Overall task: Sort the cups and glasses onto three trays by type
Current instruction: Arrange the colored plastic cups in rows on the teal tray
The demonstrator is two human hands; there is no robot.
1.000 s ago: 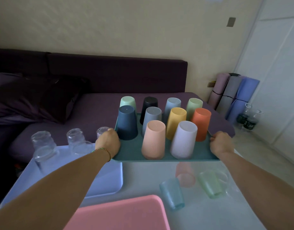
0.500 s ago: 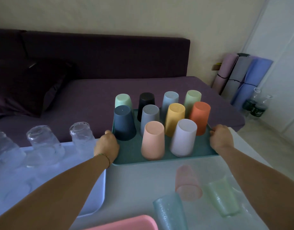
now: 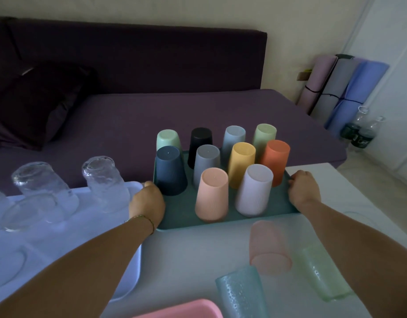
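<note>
Cups [image 3: 211,193], ten opaque ones in mixed colours, stand mouth-down on the teal tray [image 3: 181,216], which spans the gap between the two sets of fingers. The left hand [image 3: 147,203] grips the tray's left rim with its fingers [image 3: 149,184] curled over the edge. The right hand [image 3: 303,191] grips the right rim the same way.

A second ago the tray looked carried clear of the worktop [image 3: 186,260], its left corner overlapping the lilac tray [image 3: 94,226]. Now it appears set down at the far edge, though the view has also swung, so the landing is a judgement. None of the cups has tipped.

Just outside the left fingers, the lilac tray carries the clear glasses [image 3: 103,180], also inverted. On the person's side of the right fingers, three tinted glasses, pink [image 3: 269,249], green [image 3: 324,271] and blue [image 3: 239,294], sit loose on the worktop. Nearer still is the pink tray [image 3: 181,309], only a corner of it in view.

Two types seem sorted and parked; the tinted glasses likely belong on the pink tray next.
</note>
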